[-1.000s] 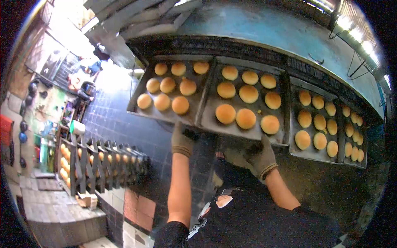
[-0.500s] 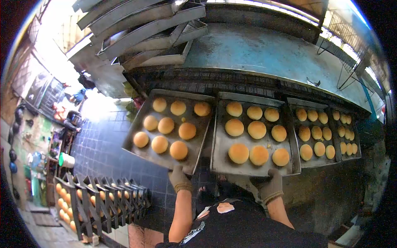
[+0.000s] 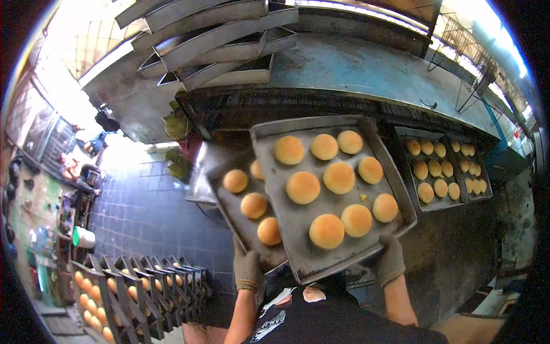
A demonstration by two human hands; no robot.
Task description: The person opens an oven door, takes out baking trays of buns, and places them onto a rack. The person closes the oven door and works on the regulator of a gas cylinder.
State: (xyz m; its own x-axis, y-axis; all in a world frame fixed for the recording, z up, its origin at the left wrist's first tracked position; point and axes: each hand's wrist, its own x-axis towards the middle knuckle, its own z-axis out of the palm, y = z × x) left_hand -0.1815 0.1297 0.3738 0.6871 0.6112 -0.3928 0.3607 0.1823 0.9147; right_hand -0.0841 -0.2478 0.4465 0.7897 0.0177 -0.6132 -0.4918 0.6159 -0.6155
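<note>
Okay, so from the head camera we're looking down at two metal trays of buns, one in each gloved hand. The right hand [image 3: 391, 261] has the front tray [image 3: 323, 205] by its near right corner. What we can see of its fingers is closed on the edge, with some of them hidden, likely by the tray itself. The left hand [image 3: 247, 270] is wrapped around the near edge of the left tray [image 3: 234, 200], and its fingers look bent in against the metal rather than spread.

The front tray sits slanted and overlaps the left one, covering a good chunk of it; we can't tell if the two actually touch. We count nine golden buns [image 3: 339, 178] on the front tray in rough rows, plus a small yellow bit [image 3: 363, 197] between them. Only four buns show on the left tray.

Off to the right, well apart from the hands, we've got two more trays [image 3: 444, 203] of buns side by side. Behind it all there's a blue surface [image 3: 344, 63] with a messy stack of trays [image 3: 212, 43] at its left end. Lower left we see a criss-cross pile of bun trays [image 3: 121, 289], near a white bucket [image 3: 86, 238].
</note>
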